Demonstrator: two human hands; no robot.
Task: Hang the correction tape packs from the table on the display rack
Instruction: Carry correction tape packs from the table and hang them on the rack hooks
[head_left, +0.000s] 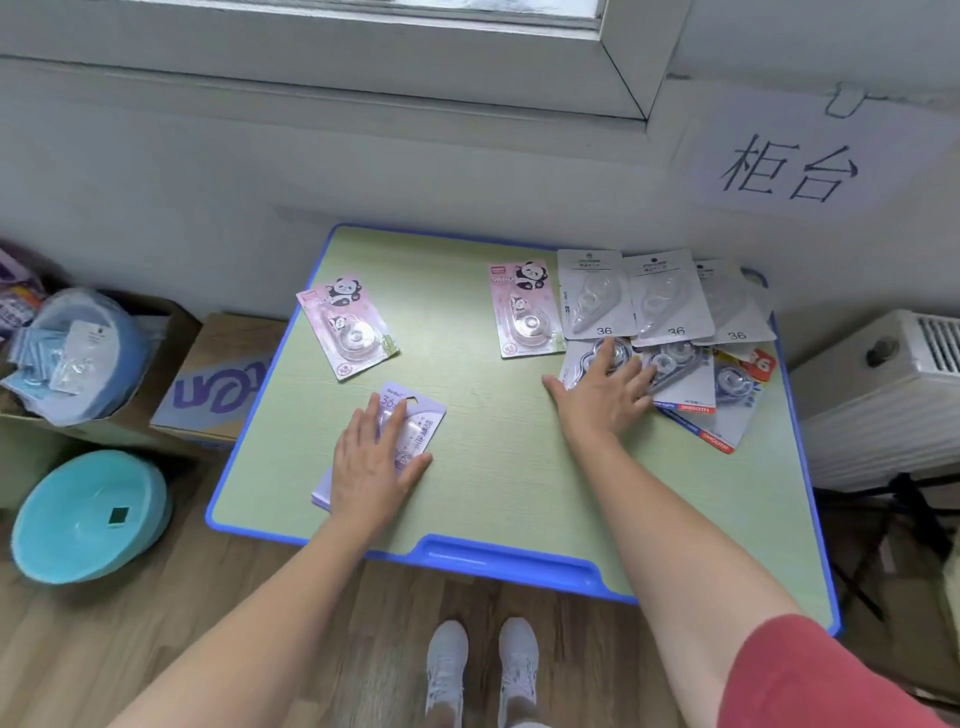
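Both hands down on the desk (493, 478); rack not in view.

- Left hand (376, 462): fingers (371, 413) straight, close together, flat on a lilac pack (423, 422) near the front left edge.
- Right hand (602, 397): fingers (602, 364) spread over the heap (680, 364) of overlapping packs at right. Nothing pinched.
- Elsewhere: two pink packs (348, 327), three grey packs (670, 299) along the back.

Step, as judged: picking up.

- Flat cards resist lifting. Slide the lilac pack to the edge, or tip up a corner, then pinch.
- At the heap, peel off the top card only.
- Keep each hang hole uppermost and uncovered.
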